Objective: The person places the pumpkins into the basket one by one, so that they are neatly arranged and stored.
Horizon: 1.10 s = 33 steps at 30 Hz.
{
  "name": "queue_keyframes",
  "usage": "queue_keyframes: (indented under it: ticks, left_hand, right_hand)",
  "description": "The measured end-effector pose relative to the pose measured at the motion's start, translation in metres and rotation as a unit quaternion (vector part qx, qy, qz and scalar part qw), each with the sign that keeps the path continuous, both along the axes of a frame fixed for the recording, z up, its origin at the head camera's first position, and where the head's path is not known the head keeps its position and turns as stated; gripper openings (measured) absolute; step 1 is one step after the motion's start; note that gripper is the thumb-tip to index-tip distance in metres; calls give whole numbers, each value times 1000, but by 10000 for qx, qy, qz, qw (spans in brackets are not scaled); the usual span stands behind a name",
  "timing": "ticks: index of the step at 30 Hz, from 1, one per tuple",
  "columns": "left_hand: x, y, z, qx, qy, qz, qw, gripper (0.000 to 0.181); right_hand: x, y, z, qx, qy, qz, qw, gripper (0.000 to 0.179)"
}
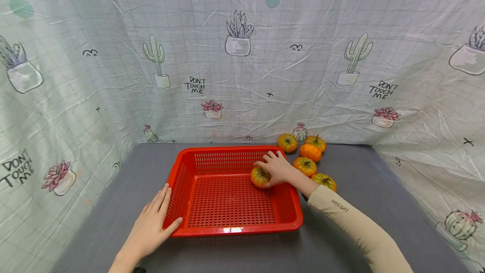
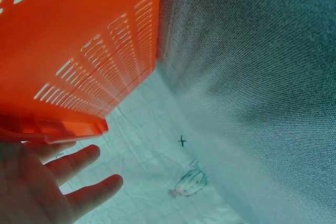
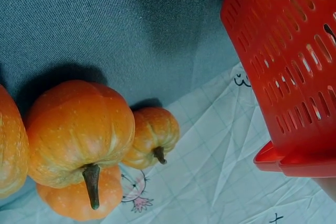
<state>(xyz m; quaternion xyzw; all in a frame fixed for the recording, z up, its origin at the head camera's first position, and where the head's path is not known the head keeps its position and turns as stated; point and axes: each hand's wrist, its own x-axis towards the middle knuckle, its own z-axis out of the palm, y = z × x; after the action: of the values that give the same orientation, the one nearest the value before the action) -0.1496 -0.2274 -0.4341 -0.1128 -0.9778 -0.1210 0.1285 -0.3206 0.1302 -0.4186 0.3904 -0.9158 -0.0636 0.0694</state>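
A red plastic basket (image 1: 204, 232) with slotted walls sits on the grey cloth, in the middle of the head view. My left hand (image 1: 149, 222) rests on its left rim near the front corner, fingers straight and thumb at the front edge. In the left wrist view, straight fingers (image 2: 79, 163) show beside the rim. Over the basket's right side, my right hand (image 1: 279, 169) holds a small orange and green pumpkin (image 1: 259, 178), with fingers curled over it. Neither that pumpkin nor the right hand's fingers show in the right wrist view, where the basket wall (image 3: 294, 77) hides them.
Several more small pumpkins (image 1: 305, 166) stand to the right of the basket, close by the right forearm. A large one (image 3: 79, 132) shows its dark stem in the right wrist view. Behind the grey surface (image 1: 363, 222) hangs a printed cloth (image 1: 242, 75).
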Motion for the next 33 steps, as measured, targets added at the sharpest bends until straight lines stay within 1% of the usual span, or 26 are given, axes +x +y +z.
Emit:
queue_keyframes:
  ticks: [7, 10, 15, 20, 24, 29, 33]
  left_hand:
    - [-2, -1, 0, -30, 4, -22, 10000, 80]
    - [-3, -1, -1, -16, 7, -39, 10000, 80]
    - [-3, -2, -2, -6, 12, -38, 10000, 81]
    - [-3, -2, -4, 22, 111, -63, 9999, 80]
    - [-2, -2, -3, 17, 89, -48, 9999, 80]
    - [-2, -2, -3, 13, 72, -33, 10000, 80]
    - [-2, -3, -4, 39, 82, -49, 9999, 80]
  right_hand:
    - [1, 2, 2, -476, -129, -13, 9988, 61]
    - [2, 3, 2, -675, -80, -19, 9977, 54]
    - [7, 4, 2, -1175, 77, -3, 9930, 41]
    - [18, 9, 2, -1532, 279, -62, 9878, 33]
    - [30, 16, 3, -1843, 460, 5, 9818, 27]
    - [45, 26, 2, -2083, 715, 158, 9753, 23]
    - [56, 33, 2, -2177, 807, 125, 9726, 23]
